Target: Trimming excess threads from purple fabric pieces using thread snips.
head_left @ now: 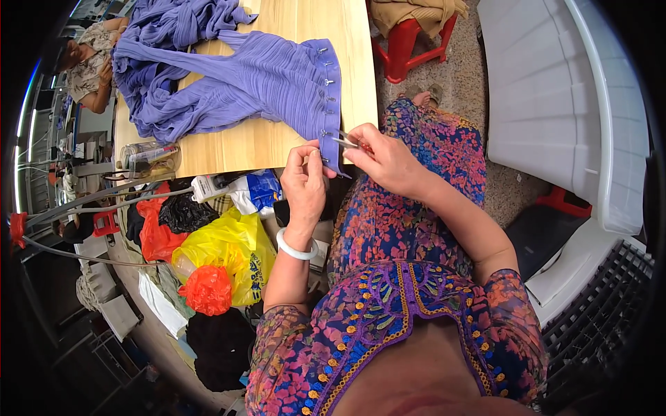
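Observation:
A purple pleated garment [270, 87] lies across the table, its smooth band [332, 97] running along the table's right edge. Several small metal fasteners or pins are spaced down that band. My left hand [305, 187] is closed in a pinch at the band's near end; the fingers seem to grip the cloth there. In my right hand [388, 163] is a small pair of scissors [345, 141] with some red at the handle. The blades point left and lie over the band, close to my left fingertips. Whether they touch a thread cannot be made out.
The garment rests on a light wooden table [298, 17]. A clear jar [152, 159] lies at its near left corner. Below are yellow [232, 249] and red bags [208, 290] and cables. A red stool [406, 52] and large grey bin [548, 90] stand right. Another person [90, 66] sits far left.

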The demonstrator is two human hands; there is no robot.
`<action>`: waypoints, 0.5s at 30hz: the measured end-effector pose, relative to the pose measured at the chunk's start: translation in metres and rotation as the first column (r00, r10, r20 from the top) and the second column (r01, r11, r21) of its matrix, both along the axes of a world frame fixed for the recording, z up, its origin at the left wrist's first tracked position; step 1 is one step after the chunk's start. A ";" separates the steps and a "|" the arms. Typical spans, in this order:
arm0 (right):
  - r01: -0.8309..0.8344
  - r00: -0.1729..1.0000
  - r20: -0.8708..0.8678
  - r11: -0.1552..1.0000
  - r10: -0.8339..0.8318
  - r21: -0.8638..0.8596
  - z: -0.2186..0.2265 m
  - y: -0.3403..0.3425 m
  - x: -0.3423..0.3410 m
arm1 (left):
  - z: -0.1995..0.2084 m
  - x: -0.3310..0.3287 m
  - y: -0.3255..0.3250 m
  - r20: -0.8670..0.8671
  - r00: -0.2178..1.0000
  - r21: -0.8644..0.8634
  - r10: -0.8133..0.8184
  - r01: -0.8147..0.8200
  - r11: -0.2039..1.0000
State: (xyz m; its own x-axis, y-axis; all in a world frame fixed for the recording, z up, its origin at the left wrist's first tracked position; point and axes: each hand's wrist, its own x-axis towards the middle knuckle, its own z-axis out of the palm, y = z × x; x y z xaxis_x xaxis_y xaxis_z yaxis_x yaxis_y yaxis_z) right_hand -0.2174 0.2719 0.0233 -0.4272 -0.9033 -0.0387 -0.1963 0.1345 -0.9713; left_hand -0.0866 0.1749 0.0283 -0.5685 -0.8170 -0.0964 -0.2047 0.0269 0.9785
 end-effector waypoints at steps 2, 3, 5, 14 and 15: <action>-0.011 0.916 -0.400 0.999 -0.008 -0.047 0.003 0.001 0.000 | 0.001 0.001 0.000 -0.003 0.999 0.062 -0.039 0.039 0.997; 0.003 0.879 -0.473 0.994 -0.055 -0.109 0.002 0.000 0.000 | 0.002 0.000 0.001 -0.003 0.999 0.063 -0.039 0.039 0.997; -0.013 0.846 -0.531 0.993 -0.052 -0.117 0.001 -0.002 -0.003 | 0.003 -0.003 0.003 -0.058 0.998 0.052 -0.017 0.020 0.998; -0.042 0.754 -0.651 0.982 -0.091 -0.185 0.003 -0.005 -0.009 | -0.003 -0.004 0.001 -0.071 0.997 0.068 -0.030 0.035 0.997; -0.042 0.752 -0.653 0.983 -0.086 -0.178 0.003 -0.005 -0.009 | -0.004 -0.004 0.001 -0.071 0.997 0.069 -0.029 0.034 0.997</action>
State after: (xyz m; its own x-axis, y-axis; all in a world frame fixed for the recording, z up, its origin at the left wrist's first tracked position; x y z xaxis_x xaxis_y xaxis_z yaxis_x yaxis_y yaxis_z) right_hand -0.2266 0.2666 0.0259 -0.3085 -0.8576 0.4115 -0.7922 -0.0079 -0.6103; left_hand -0.0909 0.1764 0.0245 -0.6013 -0.7911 -0.1124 -0.1360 -0.0373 0.9900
